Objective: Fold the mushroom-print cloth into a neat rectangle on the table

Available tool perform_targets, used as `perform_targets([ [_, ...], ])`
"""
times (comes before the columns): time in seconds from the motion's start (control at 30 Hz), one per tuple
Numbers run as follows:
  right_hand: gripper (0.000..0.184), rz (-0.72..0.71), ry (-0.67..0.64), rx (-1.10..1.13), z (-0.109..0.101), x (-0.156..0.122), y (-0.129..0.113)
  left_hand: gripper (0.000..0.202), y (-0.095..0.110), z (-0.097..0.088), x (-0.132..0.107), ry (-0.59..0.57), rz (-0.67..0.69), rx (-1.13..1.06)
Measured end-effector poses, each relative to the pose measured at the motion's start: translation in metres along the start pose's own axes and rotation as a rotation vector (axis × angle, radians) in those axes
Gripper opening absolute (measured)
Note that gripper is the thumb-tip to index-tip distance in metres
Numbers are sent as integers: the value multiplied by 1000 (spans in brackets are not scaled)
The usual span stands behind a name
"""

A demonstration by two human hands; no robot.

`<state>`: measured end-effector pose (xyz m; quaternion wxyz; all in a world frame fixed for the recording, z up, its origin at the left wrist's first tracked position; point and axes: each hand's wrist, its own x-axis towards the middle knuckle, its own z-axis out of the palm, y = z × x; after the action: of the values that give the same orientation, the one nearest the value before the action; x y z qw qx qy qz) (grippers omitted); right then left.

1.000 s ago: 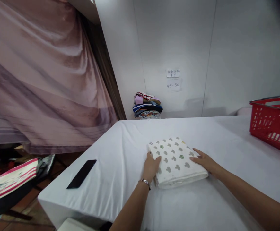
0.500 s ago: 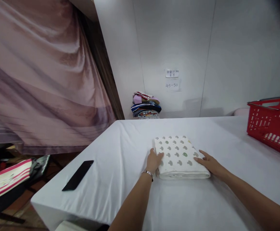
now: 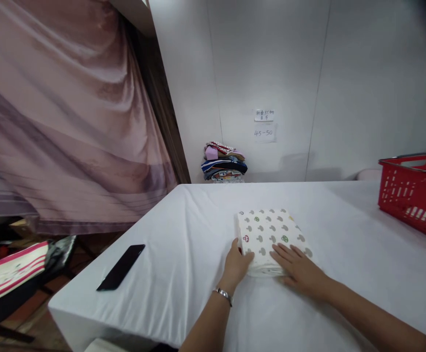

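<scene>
A folded white cloth (image 3: 267,232) with grey, green and red mushroom prints lies on the white-covered table (image 3: 198,254). My left hand (image 3: 236,264) holds its front left corner, the thumb on top and the other fingers along the left side, partly hidden. A metal bracelet or watch (image 3: 223,295) is on the left wrist. My right hand (image 3: 299,266) rests flat over the front right part of the cloth, fingers stretched out and the palm reaching past the front edge.
A black phone (image 3: 121,267) lies on the table at the left. At the right stands a red plastic basket (image 3: 414,190). Folded clothes (image 3: 223,164) are stacked beyond the back edge, below paper notes (image 3: 265,132) on the wall. A pink curtain (image 3: 88,122) hangs at the left.
My right hand has moved from the right edge of the cloth onto its front top, now flat. My left hand has slid toward the front left corner.
</scene>
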<state>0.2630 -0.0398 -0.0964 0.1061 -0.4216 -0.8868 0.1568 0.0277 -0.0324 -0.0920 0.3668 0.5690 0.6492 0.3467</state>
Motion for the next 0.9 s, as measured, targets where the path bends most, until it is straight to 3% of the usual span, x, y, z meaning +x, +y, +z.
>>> perform_targets([
  [0.13,54,35,20,49,-4,-1,-11,62,-9,3,1,23,-10,-45],
  [0.33,32,-147,205,61,-7,21,-49,55,-23,5,-1,10,45,-167],
  [0.47,22,-146,234,9,0,37,-64,53,-25,3,-5,-6,83,-228],
  [0.6,19,-125,244,-63,6,43,-69,48,-22,1,-8,2,75,-189],
  [0.9,28,-171,350,-70,21,46,-64,38,-28,5,-6,2,155,-326],
])
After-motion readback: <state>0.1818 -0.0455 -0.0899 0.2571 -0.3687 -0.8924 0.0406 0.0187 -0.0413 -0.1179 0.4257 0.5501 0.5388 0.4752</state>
